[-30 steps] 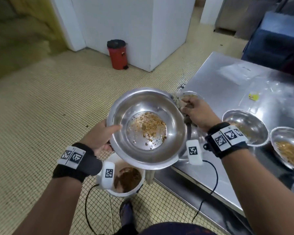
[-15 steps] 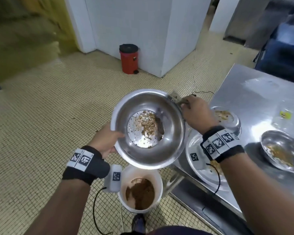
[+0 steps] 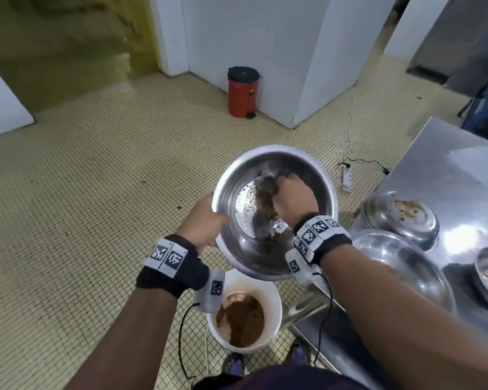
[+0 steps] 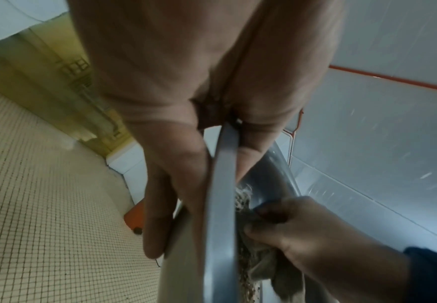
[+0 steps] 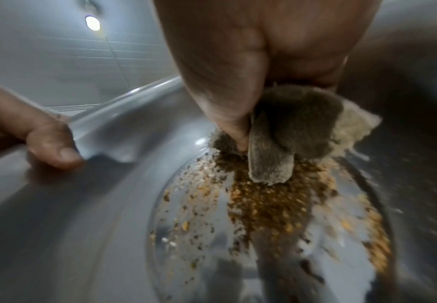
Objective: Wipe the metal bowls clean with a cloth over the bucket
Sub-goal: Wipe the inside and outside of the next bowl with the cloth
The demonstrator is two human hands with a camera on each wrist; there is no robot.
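Observation:
A large metal bowl (image 3: pixel 276 170) is tilted toward me above a white bucket (image 3: pixel 273 294) holding brown waste. My left hand (image 3: pixel 206 220) grips the bowl's left rim (image 4: pixel 220 184), thumb inside and fingers behind. Inside the bowl my right hand (image 3: pixel 292 195) holds a grey cloth (image 5: pixel 297 127) bunched in its fingers and presses it on the bowl's floor. Brown and orange crumbs (image 5: pixel 261 201) lie smeared in a streak below the cloth. In the left wrist view the right hand (image 4: pixel 308 231) and cloth (image 4: pixel 258 264) show past the rim.
A steel table (image 3: pixel 445 164) stands to the right, bearing several more dirty metal bowls (image 3: pixel 400 215), the nearest (image 3: pixel 406 266) beside my right wrist. A red pedal bin (image 3: pixel 243 91) stands by a white pillar. A power strip (image 3: pixel 347 175) and cable lie on the tiled floor.
My right hand has gone from the bowl's far rim into the bowl with the cloth, pushing the crumbs into a streak. The bowl sits more directly over the bucket.

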